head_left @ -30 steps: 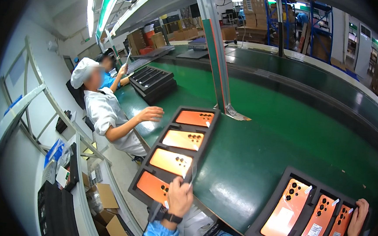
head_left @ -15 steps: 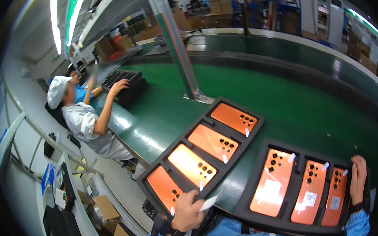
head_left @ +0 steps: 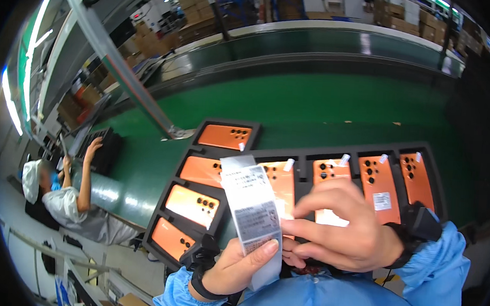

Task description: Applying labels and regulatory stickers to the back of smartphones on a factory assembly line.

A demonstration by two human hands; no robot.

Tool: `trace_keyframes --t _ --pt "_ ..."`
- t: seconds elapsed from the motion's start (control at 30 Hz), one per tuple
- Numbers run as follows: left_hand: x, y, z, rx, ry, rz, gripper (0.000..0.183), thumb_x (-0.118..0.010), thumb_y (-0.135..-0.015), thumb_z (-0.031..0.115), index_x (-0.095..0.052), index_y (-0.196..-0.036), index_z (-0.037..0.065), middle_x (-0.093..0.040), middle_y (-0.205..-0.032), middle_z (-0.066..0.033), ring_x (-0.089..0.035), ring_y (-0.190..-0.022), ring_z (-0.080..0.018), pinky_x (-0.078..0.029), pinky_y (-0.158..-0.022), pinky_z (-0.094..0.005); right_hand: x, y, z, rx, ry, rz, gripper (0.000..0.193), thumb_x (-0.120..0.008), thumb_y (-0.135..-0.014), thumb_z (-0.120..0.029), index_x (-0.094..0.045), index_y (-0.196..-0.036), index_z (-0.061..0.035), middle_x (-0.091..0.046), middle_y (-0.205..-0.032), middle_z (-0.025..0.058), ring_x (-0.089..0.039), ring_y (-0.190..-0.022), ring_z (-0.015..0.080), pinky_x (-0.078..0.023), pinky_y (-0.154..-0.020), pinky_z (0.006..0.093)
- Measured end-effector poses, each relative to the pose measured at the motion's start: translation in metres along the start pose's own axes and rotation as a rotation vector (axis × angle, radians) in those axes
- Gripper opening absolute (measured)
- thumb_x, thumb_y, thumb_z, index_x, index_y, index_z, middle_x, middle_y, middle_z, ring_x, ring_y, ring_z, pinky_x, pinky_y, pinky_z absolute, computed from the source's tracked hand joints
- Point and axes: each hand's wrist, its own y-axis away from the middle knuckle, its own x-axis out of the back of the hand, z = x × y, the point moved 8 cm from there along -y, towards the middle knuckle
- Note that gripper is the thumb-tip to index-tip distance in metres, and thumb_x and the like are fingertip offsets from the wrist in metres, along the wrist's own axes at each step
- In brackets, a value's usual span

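Observation:
My left hand [head_left: 240, 266] is closed on a strip of printed white labels [head_left: 250, 201], holding it upright in front of me. My right hand [head_left: 345, 225] is pinched at the strip's right edge, its fingertips touching there. Beyond my hands, a dark foam tray [head_left: 436, 183] holds several orange phones, camera side up. One orange phone [head_left: 371, 176] there bears a white printed label [head_left: 382, 201]; another phone [head_left: 416, 179] lies at the right end. My right hand hides the lower part of the middle phones.
A second dark foam tray [head_left: 164, 204] with several orange phones stands at the left. Both lie on a green bench surface [head_left: 294, 99]. A metal post [head_left: 120, 70] rises behind the left tray. A co-worker in white [head_left: 76, 204] reaches toward a black tray stack [head_left: 109, 149].
My right hand has left the right tray's edge and come to the strip. My left hand has raised the strip before me. The view has turned toward the right.

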Motion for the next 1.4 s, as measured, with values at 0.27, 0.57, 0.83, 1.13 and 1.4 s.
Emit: trace_keyframes --t 0.27,0.57,0.83,1.13,1.4 --pt "-0.014 -0.014 -0.048 -0.003 0.1 -0.064 0.036 -0.05 -0.09 0.008 -0.043 -0.124 -0.003 -0.05 -0.121 -0.0094 -0.047 -0.113 -0.0164 -0.037 -0.094 -0.0282 -0.011 0.045 0.013 -0.118 -0.022 0.001 0.038 -0.07 -0.072 -0.021 -0.063 -0.104 -0.0032 -0.056 -0.096 0.0103 -0.051 -0.087 0.0259 -0.042 -0.075 0.0384" --pt "-0.022 -0.028 -0.054 0.064 0.498 0.127 0.039 -0.029 -0.097 0.027 -0.035 -0.127 0.002 -0.047 -0.121 -0.0128 -0.047 -0.115 -0.0227 -0.035 -0.099 -0.0392 -0.015 0.054 -0.001 0.085 0.315 0.041 0.028 -0.067 -0.063 -0.014 -0.067 -0.089 -0.0053 -0.057 -0.089 0.0042 -0.052 -0.088 0.0207 -0.041 -0.068 0.0317" --pt "-0.026 -0.034 -0.049 0.076 0.421 0.217 0.043 -0.029 -0.098 0.029 -0.037 -0.13 0.002 -0.051 -0.12 -0.0114 -0.05 -0.112 -0.0218 -0.037 -0.098 -0.0367 -0.011 0.066 -0.018 0.233 0.532 0.154 0.025 -0.064 -0.063 -0.013 -0.069 -0.086 -0.0059 -0.062 -0.086 0.0013 -0.055 -0.085 0.016 -0.037 -0.064 0.0275" --pt "-0.039 -0.047 -0.037 0.035 0.297 0.172 0.051 -0.031 -0.097 0.036 -0.03 -0.136 0.003 -0.047 -0.122 -0.0098 -0.047 -0.111 -0.0178 -0.038 -0.096 -0.0335 0.009 0.072 -0.016 0.184 0.496 0.248 0.024 -0.062 -0.06 -0.014 -0.07 -0.082 -0.0079 -0.063 -0.086 -0.0022 -0.054 -0.079 0.0138 -0.036 -0.073 0.0324" --pt "-0.045 -0.052 -0.038 -0.004 0.148 0.26 0.048 -0.032 -0.098 0.033 -0.037 -0.133 0.001 -0.05 -0.117 -0.0094 -0.05 -0.106 -0.0165 -0.04 -0.092 -0.032 0.024 0.073 -0.003 0.058 0.365 0.3 0.02 -0.062 -0.057 -0.01 -0.066 -0.074 -0.0021 -0.06 -0.083 0.0014 -0.056 -0.081 0.0174 -0.039 -0.075 0.0368"
